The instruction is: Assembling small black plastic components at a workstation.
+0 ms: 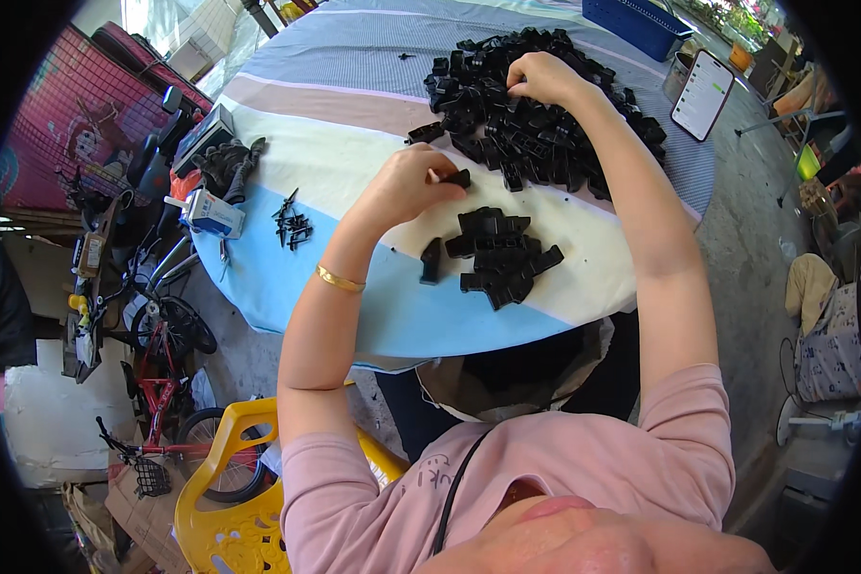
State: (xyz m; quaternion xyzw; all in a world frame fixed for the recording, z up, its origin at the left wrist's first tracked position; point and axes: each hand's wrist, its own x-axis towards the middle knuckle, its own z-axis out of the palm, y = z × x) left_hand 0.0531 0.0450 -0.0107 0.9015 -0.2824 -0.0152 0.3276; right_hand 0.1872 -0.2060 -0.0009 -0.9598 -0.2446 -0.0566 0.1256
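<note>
My left hand (pixel 413 187) is closed round a small black plastic part (pixel 457 179), which pokes out past the fingertips above the striped cloth. Over the big heap of black plastic parts (pixel 517 124), my right hand (pixel 543 78) reaches down with its fingers bent together; whatever they pinch, if anything, is hidden. Between my forearms lies a smaller pile of black parts (pixel 502 253), and a single black part (pixel 430 260) stands just left of it. A little cluster of thin black pieces (pixel 293 226) sits farther left on the cloth.
A phone with a lit screen (pixel 703 96) leans by a metal can (pixel 677 75) at the right, near a blue basket (pixel 638 26). Boxes, including a blue-white carton (pixel 212 214), line the table's left edge. A yellow chair (pixel 230 488) and a red bicycle (pixel 163 387) stand at left.
</note>
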